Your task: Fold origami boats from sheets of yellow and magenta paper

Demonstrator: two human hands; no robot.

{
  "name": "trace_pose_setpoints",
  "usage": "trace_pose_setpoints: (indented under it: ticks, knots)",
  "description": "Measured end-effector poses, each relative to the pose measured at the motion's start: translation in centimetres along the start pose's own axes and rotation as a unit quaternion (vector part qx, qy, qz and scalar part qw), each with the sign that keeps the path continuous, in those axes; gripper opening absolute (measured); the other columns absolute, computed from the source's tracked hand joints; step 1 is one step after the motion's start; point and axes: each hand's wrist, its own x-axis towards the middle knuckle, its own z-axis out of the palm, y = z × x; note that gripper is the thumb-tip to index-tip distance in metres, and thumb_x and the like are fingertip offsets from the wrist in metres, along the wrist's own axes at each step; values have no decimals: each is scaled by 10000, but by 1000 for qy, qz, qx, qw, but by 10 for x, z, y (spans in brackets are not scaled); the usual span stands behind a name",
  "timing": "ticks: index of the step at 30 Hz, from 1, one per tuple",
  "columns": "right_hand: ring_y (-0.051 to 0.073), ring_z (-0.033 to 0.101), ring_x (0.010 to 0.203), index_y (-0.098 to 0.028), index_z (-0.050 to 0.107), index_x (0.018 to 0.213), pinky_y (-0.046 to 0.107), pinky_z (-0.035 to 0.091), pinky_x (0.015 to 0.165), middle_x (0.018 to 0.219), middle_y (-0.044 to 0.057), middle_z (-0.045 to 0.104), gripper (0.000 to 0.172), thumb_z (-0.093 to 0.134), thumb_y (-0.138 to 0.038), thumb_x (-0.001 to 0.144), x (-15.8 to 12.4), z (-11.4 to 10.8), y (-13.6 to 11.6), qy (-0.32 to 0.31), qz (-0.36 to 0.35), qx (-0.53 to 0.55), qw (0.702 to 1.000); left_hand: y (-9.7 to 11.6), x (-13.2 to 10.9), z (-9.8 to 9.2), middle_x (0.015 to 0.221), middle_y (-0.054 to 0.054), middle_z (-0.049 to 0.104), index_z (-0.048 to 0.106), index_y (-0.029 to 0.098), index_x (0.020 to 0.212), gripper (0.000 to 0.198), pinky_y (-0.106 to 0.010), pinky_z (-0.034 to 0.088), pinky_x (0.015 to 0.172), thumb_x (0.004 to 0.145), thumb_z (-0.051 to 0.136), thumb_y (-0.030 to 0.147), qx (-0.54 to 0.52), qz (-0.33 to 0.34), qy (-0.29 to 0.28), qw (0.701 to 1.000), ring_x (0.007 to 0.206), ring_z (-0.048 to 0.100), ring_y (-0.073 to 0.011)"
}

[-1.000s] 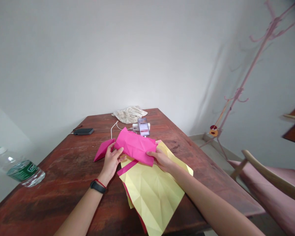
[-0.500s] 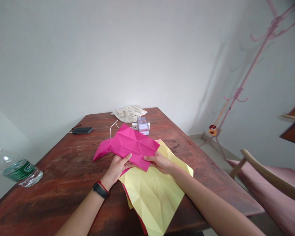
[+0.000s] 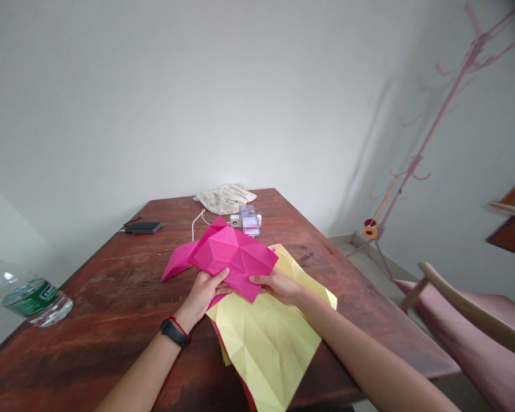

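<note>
A creased sheet of magenta paper (image 3: 236, 254) is held up between both hands. My left hand (image 3: 208, 289) pinches its lower left edge, thumb on top and fingers underneath. On the right edge, my right hand (image 3: 278, 284) grips the same sheet with its thumb on the face. Under the hands lies a larger yellow paper (image 3: 270, 337), marked with fold lines and reaching past the table's front edge; red shows beneath its left side. Another folded magenta paper piece (image 3: 178, 260) rests to the left, partly behind the held sheet.
On the wooden table (image 3: 124, 309), a water bottle (image 3: 34, 297) stands at the left. Farther back are a dark power bank (image 3: 143, 228), a white cable (image 3: 194, 225), a blurred-out phone-like object (image 3: 249, 220) and a crumpled cloth (image 3: 226, 198). A chair (image 3: 472, 320) stands right.
The magenta sheet has tilted a little and its creased face bulges more, its lower corner dipping slightly. Both hands keep their hold.
</note>
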Motion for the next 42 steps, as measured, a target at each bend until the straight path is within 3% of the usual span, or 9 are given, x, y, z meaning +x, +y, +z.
trace_pose_setpoints:
  ticks: [24,42]
  knots:
    - [255,704,983,-217,631,1155,373,585,831,1074,75,735,578,887,-306,645,-5,7,-4,13,-9,-11,1000,0,1,-1,845,-93,778,671,127,948,364,-246,622,621,715,866,328,26,8,2,1000,637,737,-169]
    - [242,706,950,-216,625,1145,424,553,926,1060,58,739,570,890,-255,642,1,0,5,-7,-10,3,1000,-1,3,-2,830,-86,773,666,120,943,356,-237,617,631,725,863,322,29,8,7,1000,636,729,-157]
